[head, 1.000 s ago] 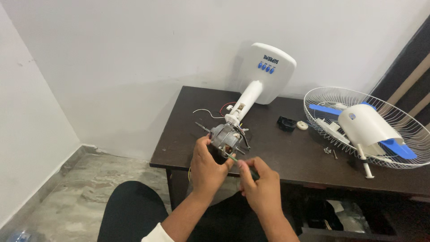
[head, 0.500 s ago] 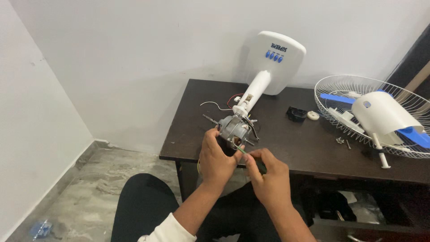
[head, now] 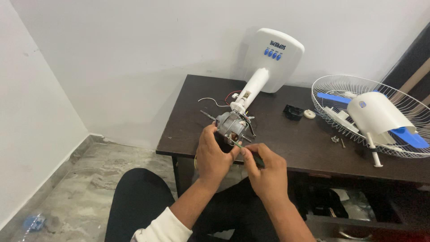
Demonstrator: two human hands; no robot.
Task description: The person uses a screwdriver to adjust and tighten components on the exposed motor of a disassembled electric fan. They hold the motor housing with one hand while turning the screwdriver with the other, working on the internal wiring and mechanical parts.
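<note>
Head view, one moment, itemised.

Item 1: fan motor, bare metal, housing removed, attached to the end of a white fan stand that lies across a dark table. The motor sits at the table's near edge, shaft pointing left.

Item 2: left hand, fingers curled around the underside of the motor, steadying it.

Item 3: right hand, fingers closed on a thin green-handled tool, likely a screwdriver, its tip against the motor's near side. Exact contact point too small to tell.

Item 4: loose wires, white and red, trailing from the motor across the table top.

Item 5: wire grille at the right, holding a white motor cover and blue blades.

Item 6: small screws lying just beside the grille; a black part and a white knob nearby.

Risks, as judged: the tool tip may slip off its seat and strike the left fingers, which lie close to it. Hard levering could nick the windings or pull a wire. Since the motor overhangs the edge, a freed fastener could drop to the floor. Screws already out may roll if the table is jolted.
</note>
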